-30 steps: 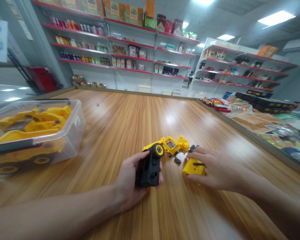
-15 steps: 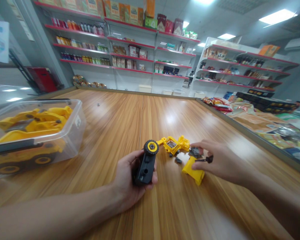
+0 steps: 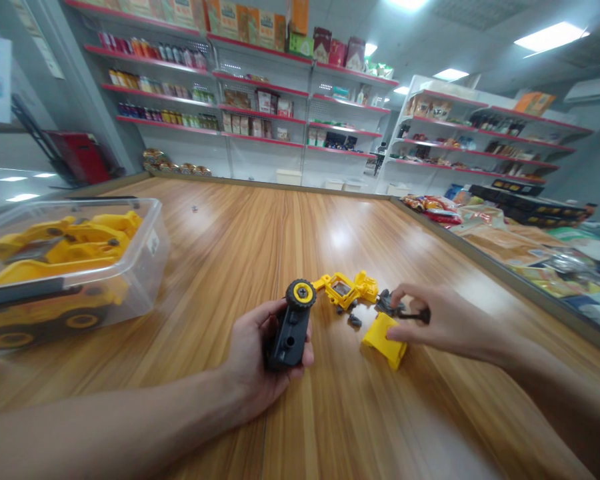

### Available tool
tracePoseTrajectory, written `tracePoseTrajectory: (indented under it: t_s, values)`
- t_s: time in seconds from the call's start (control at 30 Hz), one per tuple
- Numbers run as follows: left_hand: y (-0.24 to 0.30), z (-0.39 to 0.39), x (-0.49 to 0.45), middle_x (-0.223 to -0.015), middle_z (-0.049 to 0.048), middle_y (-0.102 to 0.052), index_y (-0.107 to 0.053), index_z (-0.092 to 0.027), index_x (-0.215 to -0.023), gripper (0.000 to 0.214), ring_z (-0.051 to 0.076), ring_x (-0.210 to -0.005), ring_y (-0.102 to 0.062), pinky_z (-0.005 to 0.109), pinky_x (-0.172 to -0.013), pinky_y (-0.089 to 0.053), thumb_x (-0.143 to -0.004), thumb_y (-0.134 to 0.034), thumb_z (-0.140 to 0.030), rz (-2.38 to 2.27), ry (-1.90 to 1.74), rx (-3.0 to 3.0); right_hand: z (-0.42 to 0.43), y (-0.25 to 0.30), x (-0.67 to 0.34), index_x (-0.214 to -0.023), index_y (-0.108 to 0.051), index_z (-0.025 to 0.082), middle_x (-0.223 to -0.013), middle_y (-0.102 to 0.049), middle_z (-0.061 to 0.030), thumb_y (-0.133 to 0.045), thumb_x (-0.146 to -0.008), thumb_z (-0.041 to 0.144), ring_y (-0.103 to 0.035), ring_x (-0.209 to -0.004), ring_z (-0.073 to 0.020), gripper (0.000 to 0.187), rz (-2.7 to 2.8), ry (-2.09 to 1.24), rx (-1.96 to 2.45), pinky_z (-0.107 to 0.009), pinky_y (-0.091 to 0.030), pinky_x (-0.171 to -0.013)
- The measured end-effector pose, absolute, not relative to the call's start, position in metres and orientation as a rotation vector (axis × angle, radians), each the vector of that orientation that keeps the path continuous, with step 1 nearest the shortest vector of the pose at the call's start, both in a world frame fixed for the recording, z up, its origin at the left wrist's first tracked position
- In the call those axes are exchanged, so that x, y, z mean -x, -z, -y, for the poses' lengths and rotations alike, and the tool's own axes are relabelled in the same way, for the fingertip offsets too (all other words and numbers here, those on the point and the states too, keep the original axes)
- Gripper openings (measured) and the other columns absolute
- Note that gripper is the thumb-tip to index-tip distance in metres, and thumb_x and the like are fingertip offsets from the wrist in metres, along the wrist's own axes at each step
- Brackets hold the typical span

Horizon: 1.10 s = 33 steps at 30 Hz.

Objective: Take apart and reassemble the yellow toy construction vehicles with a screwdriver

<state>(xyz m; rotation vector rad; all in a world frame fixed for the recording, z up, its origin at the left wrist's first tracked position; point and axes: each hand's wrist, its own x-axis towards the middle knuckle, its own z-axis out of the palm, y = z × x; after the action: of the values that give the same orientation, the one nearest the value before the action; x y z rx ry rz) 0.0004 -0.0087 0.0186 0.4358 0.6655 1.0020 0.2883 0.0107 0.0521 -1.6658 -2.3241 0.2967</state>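
Note:
My left hand (image 3: pixel 253 360) is closed round a black toy chassis (image 3: pixel 289 337) with one black-and-yellow wheel (image 3: pixel 300 293) at its far end. My right hand (image 3: pixel 443 323) pinches a small dark part (image 3: pixel 414 315) just above a yellow toy block (image 3: pixel 384 339) lying on the wooden table (image 3: pixel 280 227). Beyond the block lies a yellow toy cab frame (image 3: pixel 347 289) with small dark pieces (image 3: pixel 354 321) beside it.
A clear plastic bin (image 3: pixel 73 267) holding yellow toy trucks stands at the left of the table. Packaged goods (image 3: pixel 433 205) lie on a counter along the right. Store shelves (image 3: pixel 260 100) line the back wall.
My left hand has tilted the chassis upright so the wheel faces me. My right hand has come off the yellow block and lifted a small dark part.

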Motion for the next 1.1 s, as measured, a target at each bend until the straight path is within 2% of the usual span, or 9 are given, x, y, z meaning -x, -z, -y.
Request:
tracePoseTrajectory:
  t_s: [0.13,0.3,0.43,0.57,0.67,0.83,0.97,1.03,1.1]
  values:
    - [-0.019,0.009,-0.001,-0.063,0.0048,-0.058,-0.060,-0.009,-0.070,0.041,0.013,-0.038,-0.055,0.019,-0.028,-0.039,-0.094,-0.036,-0.031,-0.678,-0.994,-0.431,0.005,-0.048,-0.279,-0.100,-0.065,0.027,-0.070,-0.067,-0.0017,-0.074,-0.059,0.069,-0.062,-0.057,-0.0216,0.060,2.559,-0.072,1.778,-0.026,-0.033,-0.047]
    - [-0.018,0.009,0.000,-0.064,0.0053,-0.059,-0.060,-0.009,-0.071,0.039,0.013,-0.039,-0.057,0.019,-0.029,-0.039,-0.093,-0.037,-0.030,-0.665,-0.997,-0.448,0.006,-0.047,-0.272,-0.091,-0.065,0.024,-0.068,-0.067,-0.0025,-0.068,-0.073,0.059,-0.062,-0.056,-0.0206,0.039,2.563,-0.017,1.776,-0.027,-0.031,-0.047]
    - [-0.017,0.009,0.000,-0.064,0.0056,-0.059,-0.061,-0.008,-0.071,0.039,0.014,-0.040,-0.057,0.019,-0.029,-0.039,-0.093,-0.037,-0.030,-0.653,-0.996,-0.453,-0.002,-0.057,-0.279,-0.082,-0.067,0.023,-0.061,-0.061,0.0009,-0.061,-0.082,0.052,-0.055,-0.052,-0.0154,0.030,2.465,-0.267,1.743,-0.026,-0.028,-0.046]
    - [-0.017,0.009,0.000,-0.064,0.0057,-0.059,-0.061,-0.008,-0.070,0.040,0.013,-0.039,-0.056,0.019,-0.028,-0.039,-0.093,-0.037,-0.031,-0.659,-1.000,-0.450,-0.009,-0.066,-0.289,-0.101,-0.068,0.020,-0.058,-0.055,0.0028,-0.056,-0.087,0.056,-0.050,-0.052,-0.0139,0.041,2.163,-0.298,1.689,-0.026,-0.027,-0.047]
    - [-0.018,0.009,-0.001,-0.062,0.0056,-0.059,-0.061,-0.008,-0.070,0.041,0.014,-0.038,-0.056,0.019,-0.028,-0.039,-0.093,-0.036,-0.031,-0.666,-1.001,-0.438,-0.006,-0.064,-0.287,-0.106,-0.066,0.020,-0.055,-0.049,0.0048,-0.060,-0.084,0.058,-0.046,-0.050,-0.0129,0.044,2.159,-0.205,1.694,-0.025,-0.025,-0.046]
    - [-0.020,0.010,-0.002,-0.059,0.0052,-0.058,-0.060,-0.008,-0.067,0.043,0.014,-0.036,-0.055,0.019,-0.027,-0.039,-0.094,-0.035,-0.031,-0.684,-0.984,-0.426,0.005,-0.052,-0.274,-0.090,-0.066,0.023,-0.064,-0.062,0.0009,-0.069,-0.073,0.060,-0.056,-0.053,-0.0160,0.041,2.499,-0.100,1.768,-0.025,-0.028,-0.047]
    - [-0.020,0.010,-0.003,-0.060,0.0058,-0.059,-0.061,-0.008,-0.068,0.042,0.014,-0.037,-0.056,0.019,-0.027,-0.039,-0.093,-0.036,-0.030,-0.678,-0.999,-0.435,0.006,-0.047,-0.269,-0.100,-0.065,0.025,-0.072,-0.068,-0.0017,-0.075,-0.059,0.071,-0.064,-0.062,-0.0233,0.063,2.543,-0.065,1.769,-0.027,-0.036,-0.050]
    - [-0.020,0.009,-0.003,-0.061,0.0058,-0.059,-0.061,-0.008,-0.067,0.043,0.014,-0.037,-0.057,0.020,-0.027,-0.039,-0.093,-0.035,-0.030,-0.673,-0.995,-0.441,0.003,-0.045,-0.266,-0.109,-0.064,0.026,-0.076,-0.070,-0.0018,-0.074,-0.063,0.069,-0.066,-0.067,-0.0234,0.063,2.463,-0.060,1.717,-0.027,-0.041,-0.053]
    - [-0.020,0.009,-0.003,-0.060,0.0057,-0.058,-0.061,-0.008,-0.066,0.044,0.015,-0.038,-0.057,0.019,-0.027,-0.039,-0.093,-0.035,-0.030,-0.672,-0.986,-0.444,-0.003,-0.041,-0.262,-0.121,-0.060,0.026,-0.082,-0.072,-0.0019,-0.069,-0.078,0.058,-0.068,-0.070,-0.0211,0.054,2.348,0.021,1.611,-0.027,-0.043,-0.056]
